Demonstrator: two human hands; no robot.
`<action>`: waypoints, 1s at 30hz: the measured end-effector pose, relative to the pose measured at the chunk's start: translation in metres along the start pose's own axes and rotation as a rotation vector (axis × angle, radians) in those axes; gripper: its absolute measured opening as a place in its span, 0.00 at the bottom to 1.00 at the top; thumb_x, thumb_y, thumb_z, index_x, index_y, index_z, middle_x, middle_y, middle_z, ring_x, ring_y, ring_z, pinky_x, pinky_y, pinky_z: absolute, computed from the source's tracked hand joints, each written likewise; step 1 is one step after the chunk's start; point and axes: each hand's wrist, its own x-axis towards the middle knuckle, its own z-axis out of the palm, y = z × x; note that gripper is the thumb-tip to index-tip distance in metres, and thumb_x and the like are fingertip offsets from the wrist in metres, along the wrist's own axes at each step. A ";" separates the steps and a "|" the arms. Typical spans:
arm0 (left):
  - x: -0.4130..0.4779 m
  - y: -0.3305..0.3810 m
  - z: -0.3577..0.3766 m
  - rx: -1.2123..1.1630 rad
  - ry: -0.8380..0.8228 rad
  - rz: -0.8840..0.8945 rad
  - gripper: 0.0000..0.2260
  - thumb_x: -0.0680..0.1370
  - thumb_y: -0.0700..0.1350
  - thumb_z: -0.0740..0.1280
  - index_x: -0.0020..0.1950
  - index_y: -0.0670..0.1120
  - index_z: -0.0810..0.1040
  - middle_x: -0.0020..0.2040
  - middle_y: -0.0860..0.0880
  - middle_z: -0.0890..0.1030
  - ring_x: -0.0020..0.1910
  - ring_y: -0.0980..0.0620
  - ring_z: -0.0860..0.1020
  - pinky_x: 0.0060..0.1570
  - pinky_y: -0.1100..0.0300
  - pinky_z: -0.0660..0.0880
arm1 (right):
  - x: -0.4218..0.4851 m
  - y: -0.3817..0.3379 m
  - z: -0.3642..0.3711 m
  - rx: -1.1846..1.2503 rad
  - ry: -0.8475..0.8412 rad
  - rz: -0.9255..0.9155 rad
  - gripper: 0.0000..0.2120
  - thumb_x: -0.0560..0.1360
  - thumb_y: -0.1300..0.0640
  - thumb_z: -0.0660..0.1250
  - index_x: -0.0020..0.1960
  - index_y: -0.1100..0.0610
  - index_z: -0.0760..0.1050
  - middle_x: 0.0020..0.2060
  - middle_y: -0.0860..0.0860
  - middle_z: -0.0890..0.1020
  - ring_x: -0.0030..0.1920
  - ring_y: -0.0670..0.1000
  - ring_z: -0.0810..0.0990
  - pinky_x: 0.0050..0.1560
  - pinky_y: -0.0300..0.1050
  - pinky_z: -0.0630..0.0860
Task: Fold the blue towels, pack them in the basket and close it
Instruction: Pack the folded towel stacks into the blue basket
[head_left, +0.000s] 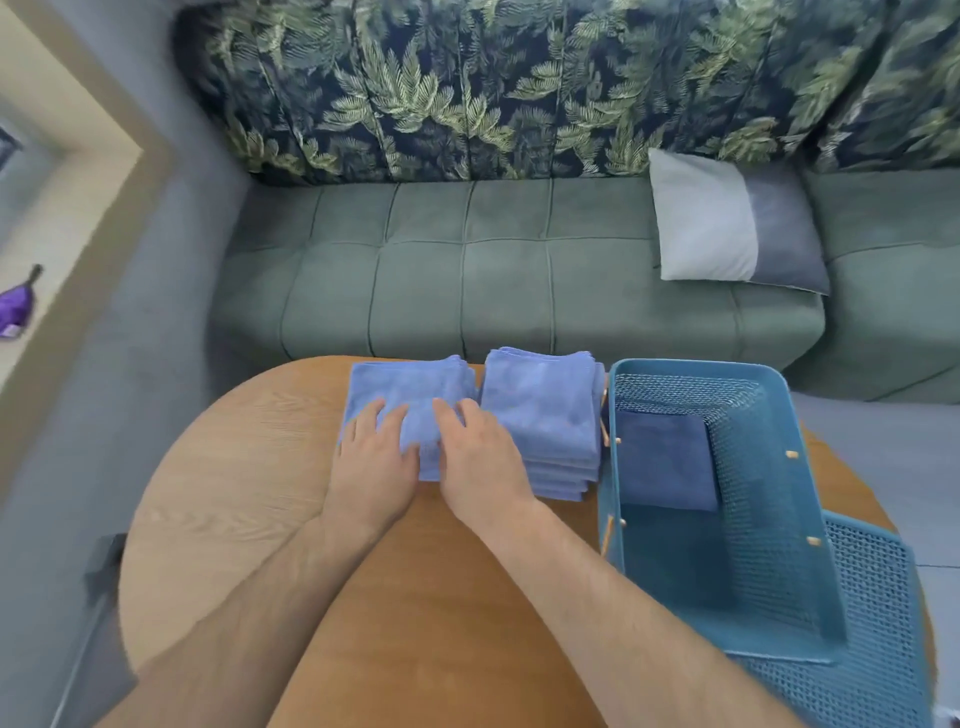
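Left hand (376, 460) and right hand (480, 457) are lying flat side by side, fingers spread, on the towel (400, 387), probably flattening a fold. It is sitting on the surface (234, 493), touching the folded stack (540, 415) beside the open basket (779, 467), presumably for short transfers.

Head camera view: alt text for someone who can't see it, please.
A left hand and right hand rest on a blue towel on a wooden table, beside a stack of folded towels and an open teal basket holding one darker towel.
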 end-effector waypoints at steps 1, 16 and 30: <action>0.003 -0.015 0.002 -0.020 -0.032 -0.074 0.23 0.80 0.50 0.63 0.75 0.47 0.69 0.75 0.42 0.66 0.72 0.39 0.67 0.68 0.43 0.69 | 0.006 -0.006 0.010 -0.004 -0.004 0.022 0.29 0.70 0.63 0.72 0.70 0.59 0.73 0.52 0.58 0.78 0.43 0.61 0.79 0.41 0.51 0.76; 0.028 -0.085 0.023 -0.461 -0.004 -0.310 0.19 0.79 0.52 0.67 0.70 0.52 0.73 0.62 0.51 0.78 0.61 0.50 0.75 0.59 0.56 0.71 | 0.022 -0.029 0.053 0.048 0.041 0.322 0.18 0.77 0.53 0.67 0.66 0.53 0.73 0.56 0.56 0.72 0.54 0.60 0.73 0.54 0.54 0.73; 0.015 -0.072 -0.002 -0.869 -0.091 -0.254 0.19 0.76 0.38 0.69 0.61 0.58 0.78 0.60 0.61 0.79 0.60 0.60 0.78 0.64 0.51 0.76 | 0.026 -0.027 0.032 0.381 -0.177 0.329 0.30 0.75 0.61 0.61 0.76 0.48 0.66 0.66 0.53 0.68 0.65 0.56 0.69 0.66 0.52 0.70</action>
